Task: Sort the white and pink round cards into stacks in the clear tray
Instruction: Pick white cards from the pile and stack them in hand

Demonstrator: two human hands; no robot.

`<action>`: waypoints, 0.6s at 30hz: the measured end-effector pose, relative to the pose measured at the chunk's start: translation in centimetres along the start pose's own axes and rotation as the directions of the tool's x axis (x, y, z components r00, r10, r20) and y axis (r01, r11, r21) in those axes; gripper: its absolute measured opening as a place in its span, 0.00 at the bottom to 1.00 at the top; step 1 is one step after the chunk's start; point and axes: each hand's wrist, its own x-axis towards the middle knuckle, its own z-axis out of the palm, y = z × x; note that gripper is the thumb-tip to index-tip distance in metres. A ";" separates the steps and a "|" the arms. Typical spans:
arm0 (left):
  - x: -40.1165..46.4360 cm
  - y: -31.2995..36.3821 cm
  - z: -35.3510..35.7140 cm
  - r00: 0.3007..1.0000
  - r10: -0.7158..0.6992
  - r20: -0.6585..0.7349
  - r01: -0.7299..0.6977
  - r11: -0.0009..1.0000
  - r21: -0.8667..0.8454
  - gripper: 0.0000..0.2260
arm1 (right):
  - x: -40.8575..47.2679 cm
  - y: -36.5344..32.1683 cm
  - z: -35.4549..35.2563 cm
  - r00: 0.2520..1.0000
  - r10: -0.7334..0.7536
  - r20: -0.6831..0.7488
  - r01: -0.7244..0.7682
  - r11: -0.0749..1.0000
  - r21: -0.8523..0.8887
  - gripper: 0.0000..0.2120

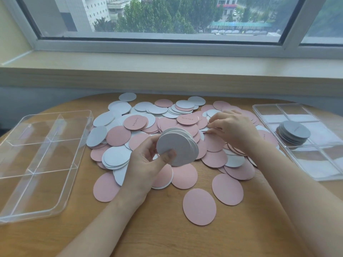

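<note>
A round wooden table (167,229) fills the lower frame below a window sill (167,65). Across its middle lies a loose heap of white and pink round cards (130,134), overlapping in every direction, with a few lone pink cards (199,206) strayed toward the bottom centre.

Two clear trays flank the heap. The one at the left edge (11,216) shows nothing in its compartments. The one at the right edge (259,108) holds a single stack of white cards (294,132) in a middle compartment; its other cells appear unfilled.

The left hand (146,164), at centre frame, grips a fanned stack of white cards (176,147), thumb across the front face, the stack tilted up toward the camera. The right hand (233,127) reaches into the upper right part of the heap, its fingertips (210,125) curled down onto the cards there; whether they have pinched one cannot be told.

The held stack lies just left of and below the reaching hand, so a picked card would travel a short way leftward to join it. The right-hand tray sits nearer the right hand, with open table only along the bottom of the frame.
</note>
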 end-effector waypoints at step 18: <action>0.0 -0.1 -0.1 1.000 0.007 0.020 -0.008 1.000 0.020 0.17 | -3.3 -4.8 -3.1 0.874 0.272 -0.402 -0.128 0.928 0.350 0.08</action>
